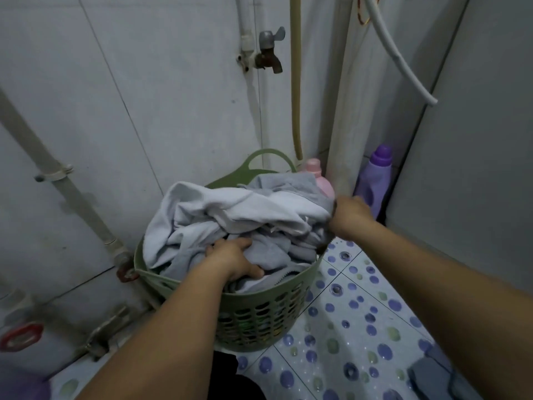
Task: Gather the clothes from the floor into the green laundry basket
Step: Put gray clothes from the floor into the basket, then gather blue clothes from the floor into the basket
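While the left hand [235,259] presses into the pile with its fingers curled into grey fabric near the front of the heap, the right hand [350,215] grips the cloth at the pile's right edge, fingers closed round a fold. Two hands and two bare forearms are in view. One green laundry basket [259,316] stands on the floor [360,307] against the tiled wall [115,96], filled above its rim with clothes [230,212] in pale grey and white; individual garments cannot be counted. One basket handle rises at the far rim. Two bottles stand behind the basket: one pink bottle [318,176] touching the heap's far side, one purple bottle [376,176] just beyond the right hand. One tap [268,51] projects from the wall above. Open floor lies to the right of the basket; pipes close off the left.
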Motion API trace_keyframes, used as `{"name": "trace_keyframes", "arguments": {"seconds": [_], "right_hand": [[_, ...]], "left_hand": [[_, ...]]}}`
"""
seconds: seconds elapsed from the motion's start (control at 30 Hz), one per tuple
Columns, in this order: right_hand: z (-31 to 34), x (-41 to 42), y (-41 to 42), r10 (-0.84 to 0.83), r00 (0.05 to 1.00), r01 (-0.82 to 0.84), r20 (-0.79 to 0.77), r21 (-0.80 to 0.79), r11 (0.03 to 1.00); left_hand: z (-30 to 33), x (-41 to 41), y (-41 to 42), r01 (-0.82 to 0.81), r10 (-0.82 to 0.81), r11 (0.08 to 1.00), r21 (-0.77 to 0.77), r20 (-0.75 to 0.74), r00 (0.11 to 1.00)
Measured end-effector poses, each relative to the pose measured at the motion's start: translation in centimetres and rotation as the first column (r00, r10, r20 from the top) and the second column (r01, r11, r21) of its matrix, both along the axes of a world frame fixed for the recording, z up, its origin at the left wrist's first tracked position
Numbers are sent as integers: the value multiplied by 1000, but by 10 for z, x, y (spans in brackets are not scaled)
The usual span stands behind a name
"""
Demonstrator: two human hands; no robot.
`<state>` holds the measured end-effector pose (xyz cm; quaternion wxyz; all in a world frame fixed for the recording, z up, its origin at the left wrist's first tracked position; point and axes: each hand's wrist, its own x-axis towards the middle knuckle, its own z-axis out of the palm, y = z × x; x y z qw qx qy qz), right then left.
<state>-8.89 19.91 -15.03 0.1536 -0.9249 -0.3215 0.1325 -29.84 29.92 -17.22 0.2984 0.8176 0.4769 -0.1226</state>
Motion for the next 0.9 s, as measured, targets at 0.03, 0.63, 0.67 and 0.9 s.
{"name": "trace_keyframes", "arguments": {"seconds": [0.03, 0.63, 0.67, 0.9], "right_hand": [[-5, 2, -5, 28, 999, -27, 36, -28, 999], [-9, -27, -53, 585, 808, -588, 65, 144, 796], [-9, -26, -64, 561, 826, -559, 49, 191, 807], [-30, 12, -173, 315, 945, -301, -85, 145, 943]], "left_hand": [[2, 1, -1, 15, -15, 1000, 2, -5, 1000], [28, 45, -61, 170, -130, 955, 241, -174, 976], [30, 54, -71, 175, -147, 940, 293, -115, 982], [13, 105, -161, 254, -366, 881, 398, 237, 900]]}}
